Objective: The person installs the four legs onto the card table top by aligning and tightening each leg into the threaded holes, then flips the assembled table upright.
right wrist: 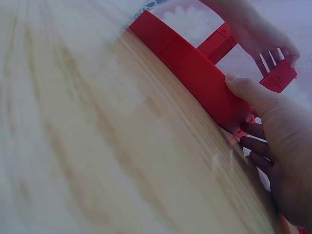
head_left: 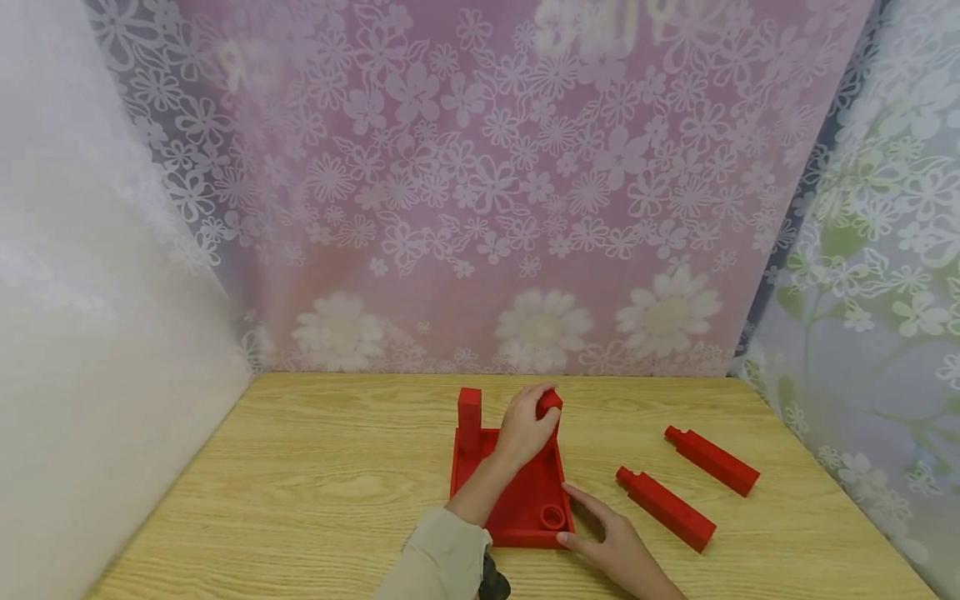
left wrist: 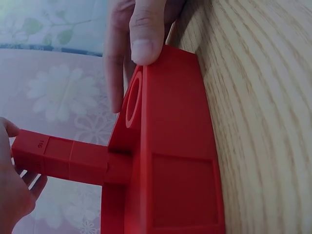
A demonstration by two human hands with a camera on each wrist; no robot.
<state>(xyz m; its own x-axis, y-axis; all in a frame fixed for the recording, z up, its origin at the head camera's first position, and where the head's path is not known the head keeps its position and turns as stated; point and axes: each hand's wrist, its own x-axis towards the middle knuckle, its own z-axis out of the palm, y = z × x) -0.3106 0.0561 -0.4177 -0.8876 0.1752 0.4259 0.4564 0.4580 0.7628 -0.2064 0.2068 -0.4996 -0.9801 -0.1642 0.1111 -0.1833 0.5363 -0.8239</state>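
A red tray-shaped base [head_left: 517, 500] with a low rim lies on the wooden table. At its far left corner a square red post [head_left: 469, 412] stands upright. My left hand [head_left: 525, 429] grips the top of a second red post [left wrist: 68, 156] at the far right corner; that post's lower end meets the base in the left wrist view. At the near right corner, beside a round socket [head_left: 552, 517], my right hand [head_left: 618, 546] holds the base. Its thumb rests on the front rim and its fingers lie along the right side [right wrist: 248, 92].
Two more red posts [head_left: 667, 508] [head_left: 712, 461], each with a narrower notched end, lie slanted on the table [head_left: 337, 483] to the right of the base. A flowered curtain [head_left: 480, 208] hangs along the table's far edge, with more sheeting at both sides.
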